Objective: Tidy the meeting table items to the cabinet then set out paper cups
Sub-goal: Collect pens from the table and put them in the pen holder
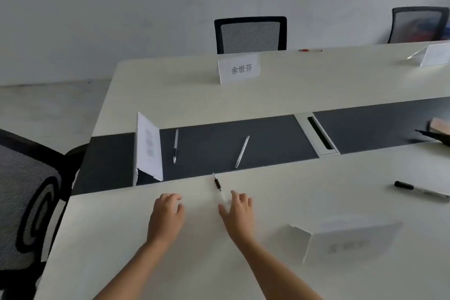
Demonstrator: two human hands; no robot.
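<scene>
Both my hands rest low over the white meeting table (121,238). My left hand (166,214) holds nothing, its fingers loosely curled. My right hand (238,209) is spread open, its fingers touching the near end of a clear pen with a black grip (218,186). Two more pens lie on the dark centre strip: one on the left (175,145) and a silver one (242,152). A black marker (421,191) lies at the right. Name cards stand nearby: one on the strip (149,147), one at the far side (239,68), one at the near right (345,241).
A cable slot (319,133) sits in the dark strip. A red pen (310,50) lies at the far edge, another name card (433,55) at the far right. Mesh chairs stand behind the table (250,34), (418,24) and at my left (26,197).
</scene>
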